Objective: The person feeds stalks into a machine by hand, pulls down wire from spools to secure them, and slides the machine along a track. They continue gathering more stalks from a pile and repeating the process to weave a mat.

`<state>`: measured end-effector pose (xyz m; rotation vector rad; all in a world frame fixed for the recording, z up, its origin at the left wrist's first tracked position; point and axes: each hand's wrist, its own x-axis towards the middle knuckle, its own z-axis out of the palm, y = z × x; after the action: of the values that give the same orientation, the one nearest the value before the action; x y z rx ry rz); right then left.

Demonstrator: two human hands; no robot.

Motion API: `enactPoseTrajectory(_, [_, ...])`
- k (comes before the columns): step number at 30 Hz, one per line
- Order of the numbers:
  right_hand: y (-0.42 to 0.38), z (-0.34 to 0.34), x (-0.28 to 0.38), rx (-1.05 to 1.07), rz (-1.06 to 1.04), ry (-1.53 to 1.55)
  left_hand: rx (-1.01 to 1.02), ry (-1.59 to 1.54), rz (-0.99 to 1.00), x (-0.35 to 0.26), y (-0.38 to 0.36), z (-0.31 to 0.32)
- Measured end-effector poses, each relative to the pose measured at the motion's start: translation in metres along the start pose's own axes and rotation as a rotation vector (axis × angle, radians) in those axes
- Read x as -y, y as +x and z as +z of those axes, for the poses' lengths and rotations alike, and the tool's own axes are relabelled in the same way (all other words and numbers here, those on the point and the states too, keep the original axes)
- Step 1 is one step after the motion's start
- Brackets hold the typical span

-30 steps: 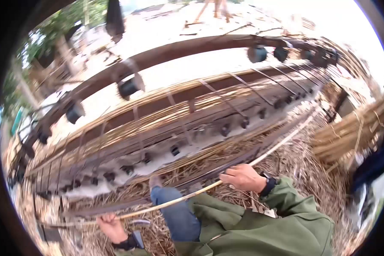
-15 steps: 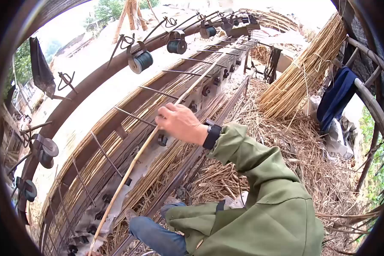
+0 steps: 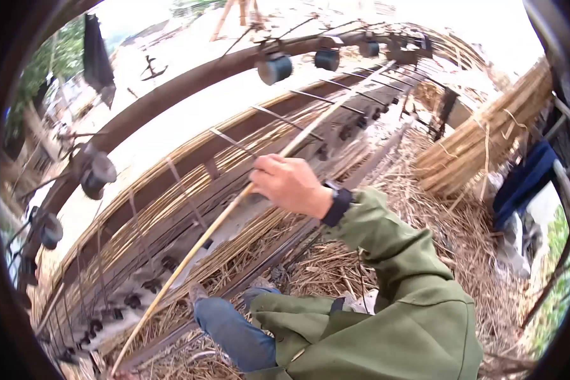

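The right hand is closed around a long pale reed stalk, gripping it partway along its length. The stalk runs on a slant above the weaving frame: its far end reaches toward the thread spools hung on the top beam, its near end drops to the bottom edge of the view, in front of the frame. The left hand is not clearly seen; only a sliver shows at that lower end of the stalk, so whether it is closed on it cannot be told.

On the frame, rows of reeds already lie side by side behind the upright rods, so part of a mat looks laid. The held stalk sits above these rows, not yet set among them. Much material seems left: a tied reed bundle leans well to the right of the frame, and loose straw covers the ground between bundle and frame. The person's blue-trousered knee rests just before the frame.
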<state>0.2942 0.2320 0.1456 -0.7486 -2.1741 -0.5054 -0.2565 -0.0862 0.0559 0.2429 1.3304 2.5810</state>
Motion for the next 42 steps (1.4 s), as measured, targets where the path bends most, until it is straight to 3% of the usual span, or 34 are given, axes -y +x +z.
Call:
enactPoseTrajectory(1, [0.002, 0.001, 0.005, -0.032, -0.005, -0.014, 0.007, -0.021, -0.117, -0.009, -0.028, 0.014])
enactPoseTrajectory(2, [0.006, -0.005, 0.012, 0.048, 0.058, -0.035, 0.172, 0.011, -0.008, -0.018, -0.054, 0.026])
enactPoseTrajectory(3, [0.007, 0.001, 0.009, 0.004, 0.060, 0.013, 0.144, -0.134, -0.023, -0.023, -0.077, 0.054])
enactPoseTrajectory(5, [0.019, 0.001, 0.012, 0.037, 0.056, 0.067, 0.197, -0.224, -0.015, -0.023, -0.073, 0.078])
enactPoseTrajectory(6, [0.010, 0.016, 0.000, 0.067, 0.159, 0.117, 0.195, -0.301, -0.020, -0.021, -0.064, 0.083])
enactPoseTrajectory(7, [0.010, 0.026, -0.009, 0.043, 0.131, 0.078, 0.284, -0.223, -0.008, -0.017, -0.048, 0.085])
enactPoseTrajectory(8, [0.016, 0.032, -0.014, 0.114, 0.185, 0.166, 0.212, -0.232, 0.002, -0.019, -0.042, 0.098])
enactPoseTrajectory(9, [0.022, 0.040, -0.019, 0.069, 0.103, 0.166, 0.124, -0.244, -0.039, -0.017, -0.028, 0.110])
enactPoseTrajectory(12, [0.035, 0.058, -0.033, 0.041, 0.097, 0.158, 0.105, -0.261, -0.073, -0.011, 0.001, 0.135])
enactPoseTrajectory(17, [0.070, 0.084, -0.027, 0.094, 0.193, 0.070, 0.383, -0.260, -0.271, 0.014, 0.072, 0.173])
enactPoseTrajectory(21, [0.088, 0.112, -0.041, 0.221, 0.192, 0.021, 0.559, -0.061, -0.364, 0.015, 0.031, 0.193])
enactPoseTrajectory(25, [0.099, 0.125, -0.043, 0.433, 0.347, 0.122, 0.684, 0.048, -0.362, 0.027, -0.018, 0.172])
enactPoseTrajectory(28, [0.102, 0.123, -0.024, 0.357, 0.141, -0.010, 0.788, 0.211, -0.303, 0.026, -0.049, 0.141])
enactPoseTrajectory(29, [0.111, 0.117, -0.014, 0.461, 0.190, 0.078, 0.825, 0.288, -0.295, 0.028, -0.057, 0.131])
enactPoseTrajectory(32, [0.126, 0.138, 0.012, 0.428, 0.067, 0.167, 0.915, 0.473, -0.434, 0.045, -0.109, 0.106])
enactPoseTrajectory(34, [0.153, 0.140, 0.063, 0.499, 0.018, 0.264, 1.126, 0.666, -0.343, 0.085, -0.166, 0.070])
enactPoseTrajectory(36, [0.166, 0.160, 0.077, 0.547, 0.001, 0.246, 0.977, 0.830, -0.197, 0.102, -0.193, 0.041])
enactPoseTrajectory(38, [0.176, 0.181, 0.086, 0.589, -0.004, 0.199, 0.797, 0.877, -0.285, 0.110, -0.204, 0.004])
enactPoseTrajectory(42, [0.180, 0.224, 0.089, 0.624, -0.020, 0.200, 0.799, 1.003, -0.433, 0.116, -0.235, -0.078])
